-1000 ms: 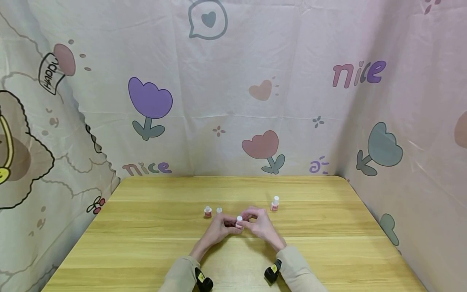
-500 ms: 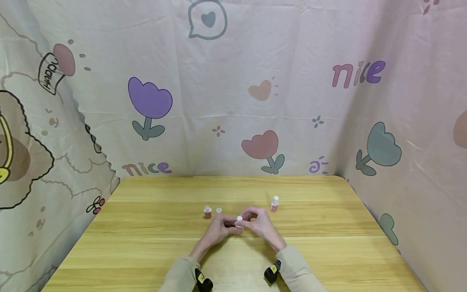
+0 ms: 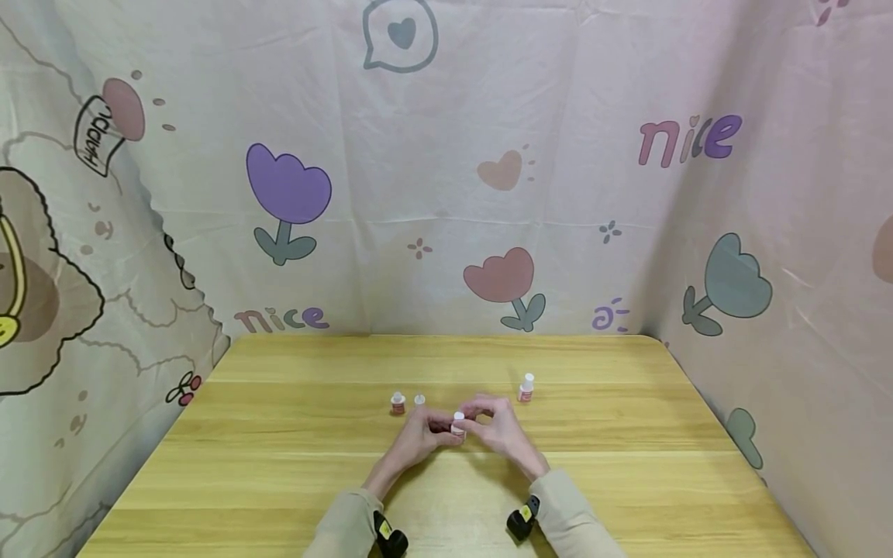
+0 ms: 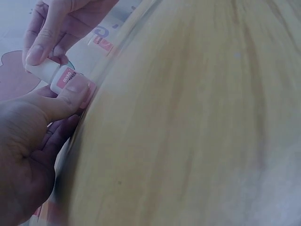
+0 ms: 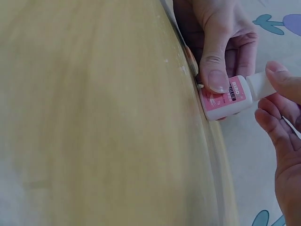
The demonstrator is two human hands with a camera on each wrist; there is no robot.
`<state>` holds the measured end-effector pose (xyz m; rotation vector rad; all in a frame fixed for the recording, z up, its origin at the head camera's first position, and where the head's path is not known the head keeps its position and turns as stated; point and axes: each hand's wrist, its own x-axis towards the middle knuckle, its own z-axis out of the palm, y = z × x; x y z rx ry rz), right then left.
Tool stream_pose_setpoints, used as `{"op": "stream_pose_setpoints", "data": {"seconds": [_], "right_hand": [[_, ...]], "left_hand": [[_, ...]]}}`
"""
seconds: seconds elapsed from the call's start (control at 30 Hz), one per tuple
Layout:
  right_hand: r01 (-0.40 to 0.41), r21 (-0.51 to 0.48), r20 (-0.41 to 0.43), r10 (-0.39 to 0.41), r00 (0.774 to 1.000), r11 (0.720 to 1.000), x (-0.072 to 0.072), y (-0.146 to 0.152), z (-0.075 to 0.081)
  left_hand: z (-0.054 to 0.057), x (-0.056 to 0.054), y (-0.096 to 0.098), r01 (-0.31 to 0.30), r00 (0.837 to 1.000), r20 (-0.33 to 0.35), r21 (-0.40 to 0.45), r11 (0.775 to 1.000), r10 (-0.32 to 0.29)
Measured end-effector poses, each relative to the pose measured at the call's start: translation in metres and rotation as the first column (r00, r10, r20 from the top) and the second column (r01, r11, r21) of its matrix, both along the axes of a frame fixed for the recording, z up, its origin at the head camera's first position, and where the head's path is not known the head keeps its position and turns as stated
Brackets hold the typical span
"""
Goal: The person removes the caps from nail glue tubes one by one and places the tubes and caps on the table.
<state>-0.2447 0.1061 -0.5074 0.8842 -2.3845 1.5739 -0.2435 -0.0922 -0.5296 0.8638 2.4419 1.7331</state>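
A small glue bottle [image 5: 225, 106] with a pink label and "GLUE" lettering is held between both hands, near the middle of the table. My left hand [image 3: 418, 438] grips its body, the thumb lying across the label. With thumb and fingers, my right hand [image 3: 498, 430] pinches the white cap [image 5: 258, 86] at the top. In both wrist views the cap sits in line with the bottle's neck. The bottle's base is close over the wooden table [image 3: 446, 496].
A similar bottle [image 3: 398, 404] stands beyond the left hand. Beside it, a whitish bottle top [image 3: 419, 401] shows above that hand, which hides what lies below. Another white-capped bottle [image 3: 526, 387] stands farther back on the right. A printed cloth [image 3: 418, 155] hangs behind the table.
Both hands stay on the same glue bottle in almost the same place. The head view has shifted very slightly; the bottles on the table have not moved.
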Motion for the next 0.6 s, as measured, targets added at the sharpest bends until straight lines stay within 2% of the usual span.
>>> {"op": "stream_pose_setpoints", "data": {"seconds": [0.13,0.3,0.43,0.6], "right_hand": [[0.002,0.008,0.067,-0.003,0.998,1.000,0.000,0.001,0.002],[0.066,0.004,0.154,-0.066,0.986,0.998,0.001,0.000,0.004],[0.092,0.011,0.134,-0.092,0.987,0.996,0.003,-0.002,0.007],[0.059,-0.021,0.073,-0.057,0.996,0.998,0.012,-0.005,0.022]], "left_hand": [[-0.001,0.000,0.000,-0.001,1.000,0.010,0.001,1.000,0.001],[0.000,0.001,0.000,-0.007,1.000,0.024,0.004,1.000,0.007],[0.000,0.000,0.000,-0.008,1.000,0.025,-0.005,1.000,0.008],[0.001,0.000,-0.001,-0.022,0.999,0.023,-0.023,0.999,0.023]]}}
